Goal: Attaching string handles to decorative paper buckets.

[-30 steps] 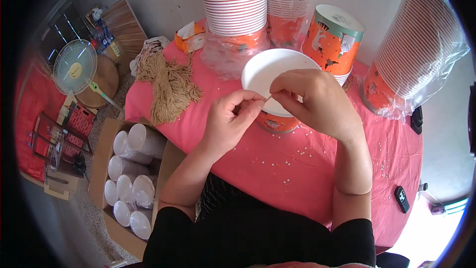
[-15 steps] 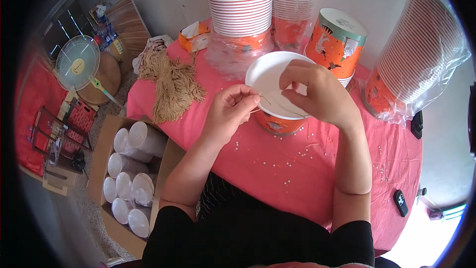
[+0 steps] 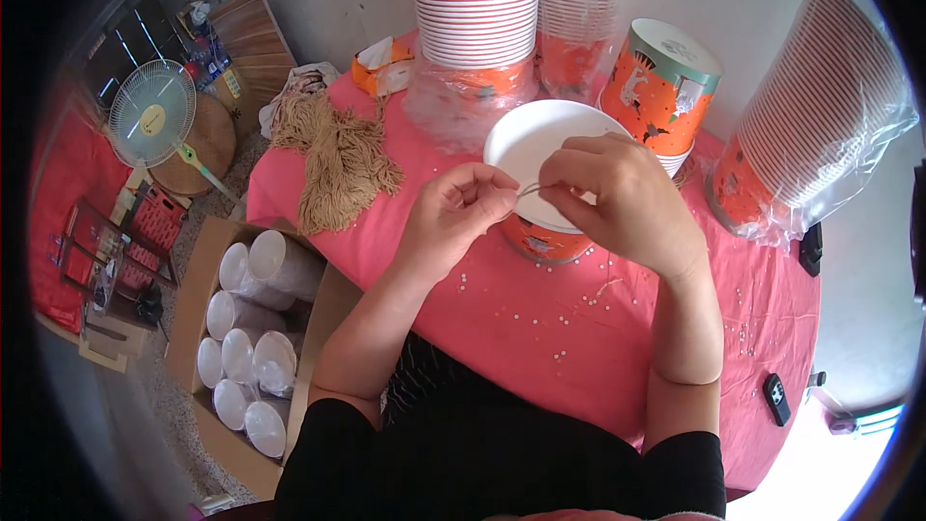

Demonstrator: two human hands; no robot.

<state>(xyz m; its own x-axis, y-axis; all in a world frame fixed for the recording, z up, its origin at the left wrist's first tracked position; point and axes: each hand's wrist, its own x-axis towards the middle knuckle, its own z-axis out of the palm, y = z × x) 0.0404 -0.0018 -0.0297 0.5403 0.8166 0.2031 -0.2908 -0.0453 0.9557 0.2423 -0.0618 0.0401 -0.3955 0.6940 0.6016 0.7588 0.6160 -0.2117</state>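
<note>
A paper bucket (image 3: 545,243), white inside and orange with printed figures outside, stands on the pink-covered table in front of me. Over its near left rim, my left hand (image 3: 458,214) pinches a thin tan cord (image 3: 528,190) between thumb and fingertips. My right hand (image 3: 625,201) hangs above the bucket's right side, thumb and fingers closed on the same cord, which spans the short gap between both hands. Part of the bucket's rim is hidden behind the right hand. Left of the bucket lies a thick bundle of similar tan cords (image 3: 340,166).
Tall stacks of nested buckets (image 3: 475,10) stand at the back, another wrapped stack (image 3: 801,116) leans at right. An upside-down orange bucket (image 3: 661,96) sits behind. A carton (image 3: 217,434) of white cups is at lower left. White dots and a remote (image 3: 776,399) lie on the table (image 3: 502,347).
My right hand has come down and left toward the left hand, and its fingers have closed on the cord. The left hand keeps its pinch. The view has shifted slightly.
</note>
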